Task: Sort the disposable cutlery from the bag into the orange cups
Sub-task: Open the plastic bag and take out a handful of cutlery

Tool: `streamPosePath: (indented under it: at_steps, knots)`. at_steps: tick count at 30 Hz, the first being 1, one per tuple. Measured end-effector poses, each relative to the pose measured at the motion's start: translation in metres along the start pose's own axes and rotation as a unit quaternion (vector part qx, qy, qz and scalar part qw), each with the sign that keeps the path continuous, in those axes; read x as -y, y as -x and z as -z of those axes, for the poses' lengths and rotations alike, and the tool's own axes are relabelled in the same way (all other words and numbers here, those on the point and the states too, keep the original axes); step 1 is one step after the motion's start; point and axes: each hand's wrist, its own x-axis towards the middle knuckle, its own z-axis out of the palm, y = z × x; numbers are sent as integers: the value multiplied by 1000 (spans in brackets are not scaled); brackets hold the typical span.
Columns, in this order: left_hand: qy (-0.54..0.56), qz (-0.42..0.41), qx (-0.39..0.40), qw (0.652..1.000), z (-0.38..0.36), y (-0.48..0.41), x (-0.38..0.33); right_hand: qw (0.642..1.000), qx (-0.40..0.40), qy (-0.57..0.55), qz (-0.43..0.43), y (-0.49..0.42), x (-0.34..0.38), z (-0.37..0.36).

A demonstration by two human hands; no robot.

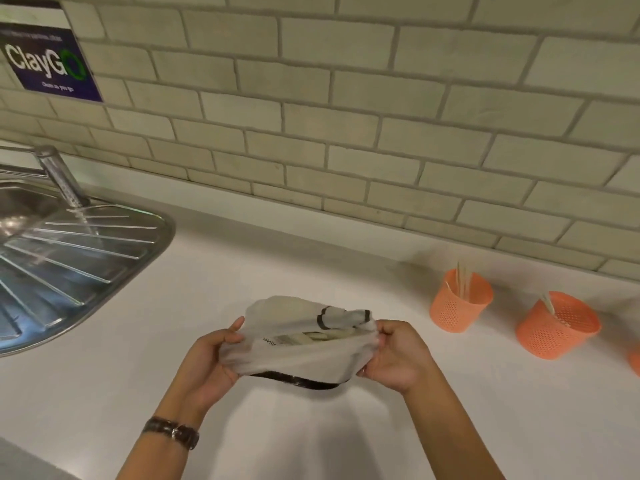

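1. A white counter runs along a wall of pale brick-shaped tiles.
2. At the left, a steel sink with a ribbed draining board is set into the counter, with a tap behind it. A dark sign reading "ClayGO" is on the wall above.
3. A thin whitish bag is held just above the counter at the middle. Its long axis runs left to right, and its mouth is stretched open, facing up.
4. The left hand pinches the bag's left edge, thumb on top and fingers curled beneath. A watch is on that wrist.
5. The right hand grips the right edge with bunched fingers.
6. Pale cutlery lies inside the bag, lengthwise along it. The individual pieces cannot be told apart.
7. Two orange mesh cups stand upright to the right, near the wall. Each has pale sticks leaning in it. A sliver of a third cup shows at the right edge.
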Motion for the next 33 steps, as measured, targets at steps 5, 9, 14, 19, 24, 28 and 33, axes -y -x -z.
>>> streamPosePath:
  at_steps: [5,9,14,19,24,28,33]
  knots:
    - [-214,-89,-80,970,-11,-6,-8,988,-23,113,103,9,10,1]
    - [-354,-108,-61,927,-8,1,-22,965,-9,215,151,21,20,15]
    - [-28,11,-21,999,-17,-6,-34,970,-79,140,184,16,11,13]
    - [43,65,-8,997,-15,-13,-17,996,-25,-59,58,11,-1,17]
    - [-305,-41,15,951,-17,2,-15,996,35,41,77,10,-3,24]
    - [-454,-148,-9,879,-6,9,-22,948,-20,279,151,17,3,27]
    - [-588,-327,-137,727,-9,12,-26,811,-235,428,324,16,5,23]
